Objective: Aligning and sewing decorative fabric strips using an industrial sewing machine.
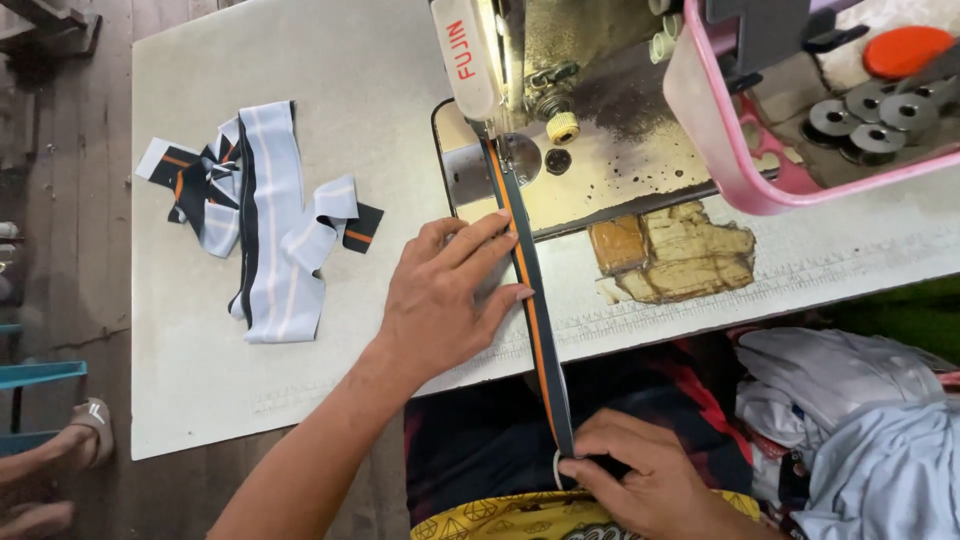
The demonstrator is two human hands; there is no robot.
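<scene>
Pale sewing table (300,390), pink tray (720,170) (metal bobbins (865,120) inside)

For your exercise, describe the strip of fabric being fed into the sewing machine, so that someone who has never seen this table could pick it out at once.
Start at the sewing machine at the back of the pale table. From under its needle, a narrow strip runs straight toward the person, with the left hand flat beside it and the right hand pinching its near end. Unlike the loose pile of pale blue striped pieces to the left, it is dark grey with an orange edge and pulled taut.

Sewing machine (560,60) and pink tray (700,120) cut off.
</scene>
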